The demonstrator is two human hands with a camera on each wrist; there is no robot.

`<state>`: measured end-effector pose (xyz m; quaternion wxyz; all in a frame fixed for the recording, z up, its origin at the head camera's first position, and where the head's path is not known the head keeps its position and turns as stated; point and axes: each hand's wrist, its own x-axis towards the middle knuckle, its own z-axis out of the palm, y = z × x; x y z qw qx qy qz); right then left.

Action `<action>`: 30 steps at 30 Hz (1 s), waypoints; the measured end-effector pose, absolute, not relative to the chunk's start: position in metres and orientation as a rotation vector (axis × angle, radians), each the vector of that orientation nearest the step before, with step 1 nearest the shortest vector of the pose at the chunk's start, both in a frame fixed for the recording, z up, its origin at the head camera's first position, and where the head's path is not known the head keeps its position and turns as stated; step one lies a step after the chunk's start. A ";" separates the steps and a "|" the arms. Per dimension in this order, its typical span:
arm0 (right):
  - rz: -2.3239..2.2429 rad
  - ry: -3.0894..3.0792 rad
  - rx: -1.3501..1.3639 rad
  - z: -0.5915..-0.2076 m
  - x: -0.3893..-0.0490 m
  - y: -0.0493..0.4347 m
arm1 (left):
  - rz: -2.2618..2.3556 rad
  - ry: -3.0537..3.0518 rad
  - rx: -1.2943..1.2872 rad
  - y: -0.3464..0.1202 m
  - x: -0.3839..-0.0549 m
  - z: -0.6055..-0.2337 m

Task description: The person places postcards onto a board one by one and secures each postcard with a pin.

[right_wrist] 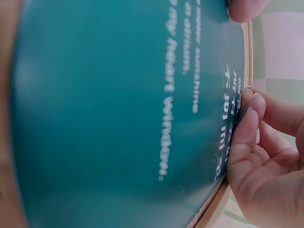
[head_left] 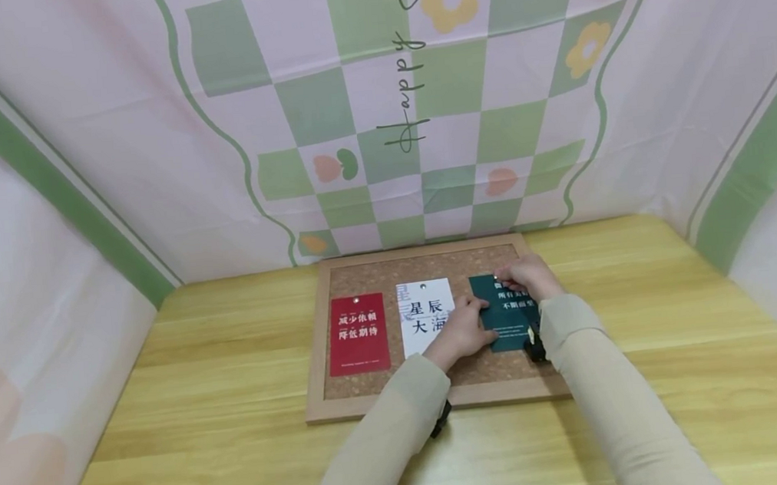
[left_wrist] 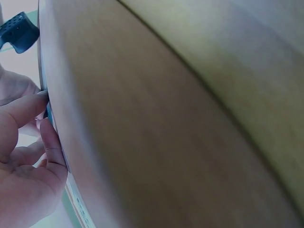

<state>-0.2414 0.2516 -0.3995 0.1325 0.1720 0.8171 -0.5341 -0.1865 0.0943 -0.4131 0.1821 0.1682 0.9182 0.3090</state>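
Observation:
A dark green card (head_left: 507, 324) with white lettering lies on the framed corkboard (head_left: 366, 387), at its right side. At the card's top edge my right hand (head_left: 529, 276) pinches a small silver pushpin, mostly hidden by the fingertips (right_wrist: 251, 107). My left hand (head_left: 464, 330) rests on the card's left edge, thumb and fingers spread apart and touching it. Part of the white card (head_left: 424, 301) lies beneath that hand; a silver pushpin (head_left: 423, 286) is at its top. Further left is a red card (head_left: 358, 349), also with a pushpin (head_left: 356, 301) at its top.
The corkboard lies on a yellow wood-grain table (head_left: 235, 394), its far edge near a printed cloth backdrop (head_left: 321, 110). Cloth sides (head_left: 28, 251) rise at left and right. A dark wrist strap (head_left: 440, 420) shows under the left sleeve.

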 end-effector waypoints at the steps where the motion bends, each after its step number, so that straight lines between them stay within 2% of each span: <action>1: -1.551 2.368 0.501 -0.400 -0.241 0.252 | 0.872 2.592 0.475 0.094 -0.187 -0.413; 30: -1.597 2.366 0.475 -0.396 -0.238 0.253 | 0.879 2.586 0.489 0.093 -0.187 -0.414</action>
